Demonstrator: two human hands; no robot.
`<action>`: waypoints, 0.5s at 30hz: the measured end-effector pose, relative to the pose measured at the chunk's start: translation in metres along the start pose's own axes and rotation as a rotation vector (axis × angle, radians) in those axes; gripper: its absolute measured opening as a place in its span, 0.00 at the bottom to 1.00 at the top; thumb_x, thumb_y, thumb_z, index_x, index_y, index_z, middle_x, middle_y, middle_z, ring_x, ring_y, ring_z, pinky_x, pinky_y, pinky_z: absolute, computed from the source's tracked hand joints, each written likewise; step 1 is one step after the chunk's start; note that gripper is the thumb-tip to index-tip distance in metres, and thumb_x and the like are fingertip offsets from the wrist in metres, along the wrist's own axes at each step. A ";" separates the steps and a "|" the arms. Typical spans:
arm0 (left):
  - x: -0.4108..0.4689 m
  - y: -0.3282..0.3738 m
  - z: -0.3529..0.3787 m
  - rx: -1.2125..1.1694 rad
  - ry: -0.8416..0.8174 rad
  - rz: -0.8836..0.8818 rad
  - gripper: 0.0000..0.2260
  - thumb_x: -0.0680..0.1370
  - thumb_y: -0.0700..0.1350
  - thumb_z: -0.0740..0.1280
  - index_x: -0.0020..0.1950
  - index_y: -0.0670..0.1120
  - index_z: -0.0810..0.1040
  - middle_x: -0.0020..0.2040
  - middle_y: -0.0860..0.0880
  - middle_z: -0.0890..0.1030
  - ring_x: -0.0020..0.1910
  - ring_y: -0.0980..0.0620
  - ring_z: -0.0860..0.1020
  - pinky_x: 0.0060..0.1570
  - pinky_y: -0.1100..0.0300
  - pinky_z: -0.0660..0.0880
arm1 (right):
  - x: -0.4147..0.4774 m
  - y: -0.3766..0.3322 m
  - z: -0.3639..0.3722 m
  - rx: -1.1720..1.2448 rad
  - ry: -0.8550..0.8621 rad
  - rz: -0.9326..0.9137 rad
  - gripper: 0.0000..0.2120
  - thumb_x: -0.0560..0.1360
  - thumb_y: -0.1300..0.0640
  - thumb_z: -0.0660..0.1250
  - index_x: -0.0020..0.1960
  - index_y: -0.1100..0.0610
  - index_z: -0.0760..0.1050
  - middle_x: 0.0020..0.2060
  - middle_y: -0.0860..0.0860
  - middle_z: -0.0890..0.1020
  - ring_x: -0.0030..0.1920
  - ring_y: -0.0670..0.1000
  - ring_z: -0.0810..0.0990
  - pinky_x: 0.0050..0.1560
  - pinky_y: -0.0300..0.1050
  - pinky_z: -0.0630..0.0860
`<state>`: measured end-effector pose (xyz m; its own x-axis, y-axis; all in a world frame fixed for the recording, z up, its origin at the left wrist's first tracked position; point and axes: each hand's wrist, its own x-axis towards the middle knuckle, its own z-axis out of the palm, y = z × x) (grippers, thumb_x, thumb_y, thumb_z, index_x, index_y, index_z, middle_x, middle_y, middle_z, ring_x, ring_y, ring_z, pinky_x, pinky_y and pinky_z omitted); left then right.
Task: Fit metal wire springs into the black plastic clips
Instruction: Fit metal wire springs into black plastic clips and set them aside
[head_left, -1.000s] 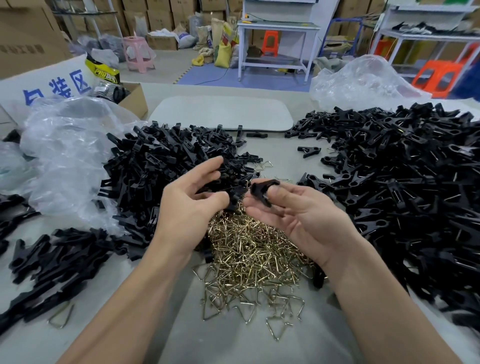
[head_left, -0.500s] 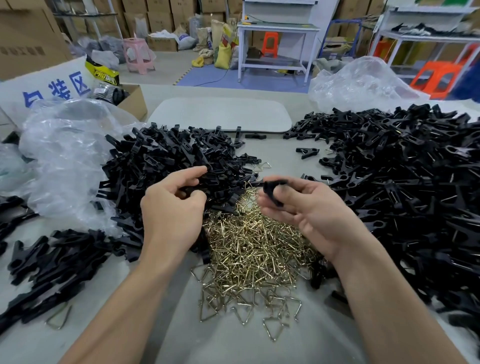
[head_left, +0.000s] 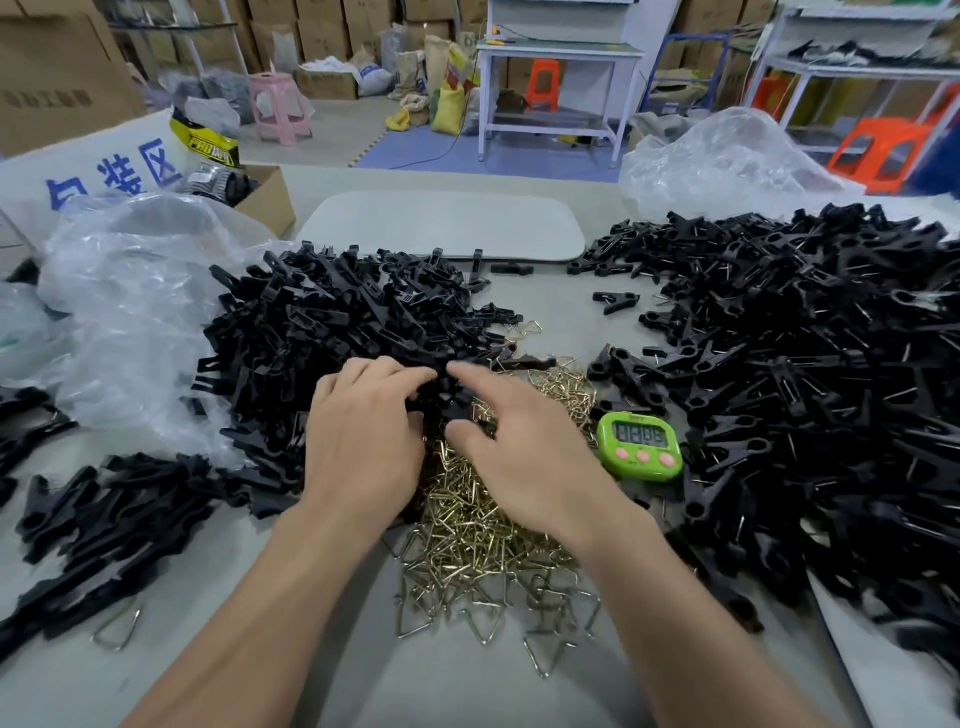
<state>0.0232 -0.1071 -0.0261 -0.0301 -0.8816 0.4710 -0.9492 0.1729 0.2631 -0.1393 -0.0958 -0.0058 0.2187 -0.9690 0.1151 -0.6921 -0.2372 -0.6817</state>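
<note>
A heap of black plastic clip halves (head_left: 337, 322) lies in front of me, left of centre. Just below it spreads a pile of brass wire springs (head_left: 483, 525). My left hand (head_left: 363, 436) sits at the heap's near edge, its fingers curled onto black pieces there. My right hand (head_left: 519, 447) meets it from the right. Its index finger and thumb pinch a black clip piece (head_left: 457, 408) between the two hands. A large pile of black clips (head_left: 805, 374) with wire showing in them fills the right side.
A green digital timer (head_left: 639, 444) lies right of my right hand. More black pieces (head_left: 104, 509) and one loose spring (head_left: 117, 629) lie at lower left. Clear plastic bags (head_left: 135, 301) sit at left and back right, with a white board (head_left: 441, 223) behind.
Both hands moved forward and together at the near edge of the heap. The right hand shifted left with its black piece, uncovering the green timer.
</note>
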 end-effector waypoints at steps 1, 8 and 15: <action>0.000 0.000 0.000 -0.018 0.022 0.006 0.18 0.72 0.37 0.76 0.60 0.51 0.86 0.50 0.53 0.84 0.56 0.46 0.78 0.57 0.51 0.68 | 0.001 -0.001 0.003 -0.037 -0.034 0.013 0.21 0.81 0.48 0.65 0.73 0.42 0.73 0.62 0.46 0.82 0.54 0.42 0.80 0.54 0.35 0.71; 0.002 0.004 -0.008 -0.443 0.186 -0.121 0.15 0.75 0.38 0.75 0.56 0.56 0.87 0.46 0.66 0.79 0.52 0.60 0.76 0.61 0.56 0.72 | -0.001 0.005 0.003 0.074 0.075 0.102 0.08 0.77 0.56 0.71 0.41 0.45 0.79 0.43 0.42 0.85 0.44 0.45 0.83 0.37 0.22 0.69; 0.001 0.006 -0.017 -0.392 0.376 -0.156 0.14 0.78 0.46 0.72 0.61 0.61 0.84 0.48 0.64 0.79 0.44 0.61 0.74 0.50 0.70 0.69 | -0.005 0.005 -0.012 0.007 -0.140 0.069 0.16 0.81 0.60 0.61 0.62 0.46 0.81 0.52 0.47 0.86 0.33 0.39 0.78 0.31 0.29 0.70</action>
<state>0.0224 -0.0995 -0.0095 0.2831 -0.7054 0.6498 -0.7440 0.2661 0.6129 -0.1521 -0.0928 -0.0016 0.2650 -0.9637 -0.0336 -0.7038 -0.1695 -0.6898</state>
